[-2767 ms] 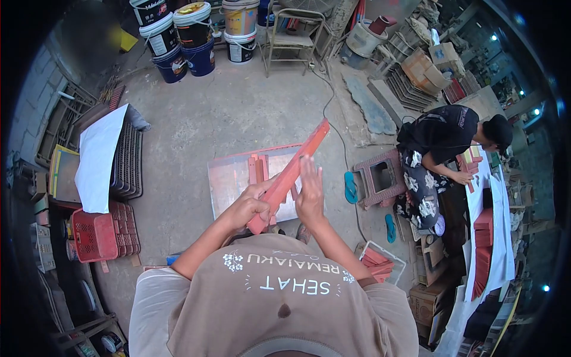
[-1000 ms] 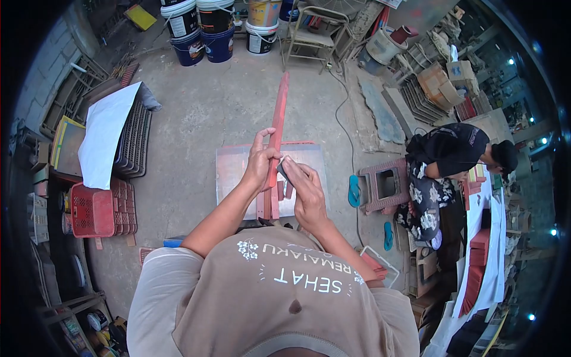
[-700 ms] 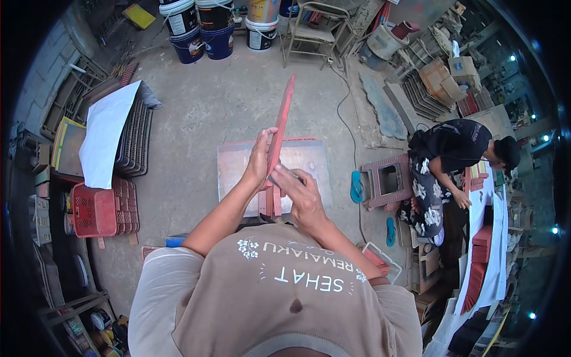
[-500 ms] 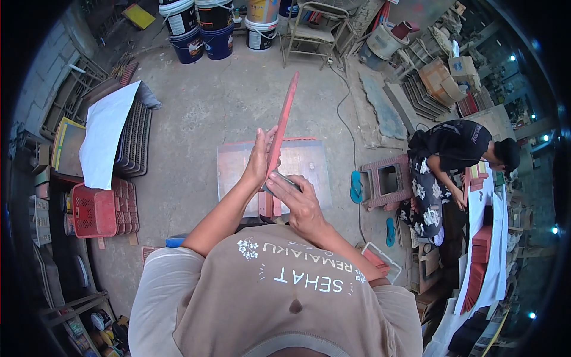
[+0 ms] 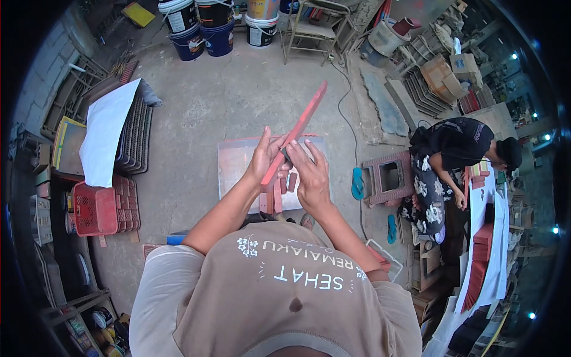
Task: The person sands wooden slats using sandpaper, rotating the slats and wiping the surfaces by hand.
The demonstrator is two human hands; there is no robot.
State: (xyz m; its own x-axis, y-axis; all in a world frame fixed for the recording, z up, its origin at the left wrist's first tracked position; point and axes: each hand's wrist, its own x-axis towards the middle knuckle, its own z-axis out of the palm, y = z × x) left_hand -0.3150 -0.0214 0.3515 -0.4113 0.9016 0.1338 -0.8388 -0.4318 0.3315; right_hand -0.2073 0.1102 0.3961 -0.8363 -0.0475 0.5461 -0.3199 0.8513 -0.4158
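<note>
A long red wooden strip (image 5: pixel 308 113) slants up to the right in front of my chest. My left hand (image 5: pixel 262 157) is closed around its lower middle, thumb pointing up. My right hand (image 5: pixel 311 177) presses a small dark pad (image 5: pixel 285 153) against the strip's side; fingers mostly cover the pad, and its exact kind cannot be made out. Underneath, a pale flat board (image 5: pixel 231 156) lies on the floor. Several short red wooden pieces (image 5: pixel 278 195) rest on it, partly hidden by my hands.
At right, a person (image 5: pixel 455 143) bends over a white-covered bench (image 5: pixel 485 205) with red pieces. A stool (image 5: pixel 386 178), blue sandals (image 5: pixel 357 183) and a cable (image 5: pixel 344 113) lie between us. Red crates (image 5: pixel 98 208) stand left; paint buckets (image 5: pixel 217 38) and a folding chair (image 5: pixel 315 30) stand ahead.
The strip has tilted further to the right, its lower end now showing below my left hand. My right hand has moved up along the strip with the pad. The co-worker's hand has shifted slightly.
</note>
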